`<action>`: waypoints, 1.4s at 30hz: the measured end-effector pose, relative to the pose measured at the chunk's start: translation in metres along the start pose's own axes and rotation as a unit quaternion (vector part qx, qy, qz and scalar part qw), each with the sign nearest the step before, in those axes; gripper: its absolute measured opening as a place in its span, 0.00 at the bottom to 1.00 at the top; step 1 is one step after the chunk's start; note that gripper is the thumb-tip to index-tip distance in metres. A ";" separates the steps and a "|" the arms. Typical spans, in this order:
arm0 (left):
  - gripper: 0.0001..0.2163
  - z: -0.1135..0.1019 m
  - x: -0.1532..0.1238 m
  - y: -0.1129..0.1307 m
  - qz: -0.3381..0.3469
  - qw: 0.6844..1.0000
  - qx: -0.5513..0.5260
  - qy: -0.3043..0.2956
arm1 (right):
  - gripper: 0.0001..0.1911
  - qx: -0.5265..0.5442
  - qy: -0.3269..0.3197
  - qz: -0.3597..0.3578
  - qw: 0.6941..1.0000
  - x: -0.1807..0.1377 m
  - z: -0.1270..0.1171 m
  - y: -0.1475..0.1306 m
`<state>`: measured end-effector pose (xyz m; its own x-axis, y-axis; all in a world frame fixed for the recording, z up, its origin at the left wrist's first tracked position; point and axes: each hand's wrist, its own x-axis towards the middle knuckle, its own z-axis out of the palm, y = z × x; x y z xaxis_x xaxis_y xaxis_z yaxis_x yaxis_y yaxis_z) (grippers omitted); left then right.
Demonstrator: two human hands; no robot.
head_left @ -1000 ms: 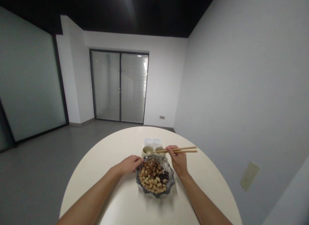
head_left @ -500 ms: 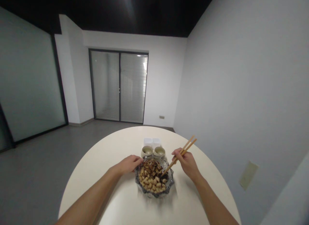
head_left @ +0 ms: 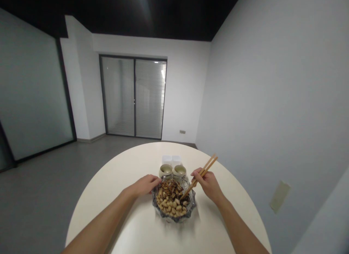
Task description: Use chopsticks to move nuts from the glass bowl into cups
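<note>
A scalloped glass bowl (head_left: pixel 177 219) stands on the table, holding pale pistachios (head_left: pixel 172 207), brown striped seeds (head_left: pixel 169 189) and something dark, too small to name, on the right. My left hand (head_left: pixel 145 185) is at the bowl's upper left, its fingers closed on the rim; the thumb is mostly hidden. In my right hand (head_left: pixel 207 183), just right of the bowl, is a pair of wooden chopsticks (head_left: pixel 209 164). Their tips point down-left into the bowl, among the dark pieces beside the pistachios. Whether anything is pinched between the tips cannot be made out.
Behind the bowl stand two small beige cups (head_left: pixel 165 169), with two white square containers (head_left: pixel 171 160) beyond them. Everything rests on a round cream table (head_left: pixel 136 225). A white wall (head_left: pixel 259 101) runs close along the right side.
My right hand and the chopsticks have shifted slightly left, and the tips sit a little lower and further left in the bowl. My left hand and the bowl stay put.
</note>
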<state>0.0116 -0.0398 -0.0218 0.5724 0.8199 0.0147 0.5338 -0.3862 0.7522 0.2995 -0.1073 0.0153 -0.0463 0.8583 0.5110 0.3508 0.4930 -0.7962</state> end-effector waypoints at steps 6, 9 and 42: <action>0.31 0.001 0.002 -0.003 0.003 1.000 0.012 0.000 | 0.20 -0.011 -0.003 -0.007 1.000 0.000 0.000 -0.001; 0.32 0.001 0.003 -0.006 0.003 1.000 0.018 0.001 | 0.21 -0.009 0.014 -0.012 1.000 0.001 -0.001 -0.001; 0.31 0.001 0.002 -0.007 0.007 1.000 0.026 0.003 | 0.13 0.005 0.120 -0.082 0.989 0.004 0.038 -0.002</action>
<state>0.0098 -0.0361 -0.0277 0.5763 0.8168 0.0282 0.5584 -0.4187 0.7161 0.2625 -0.0994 0.0070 0.1231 0.7090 0.6944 0.3472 0.6248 -0.6994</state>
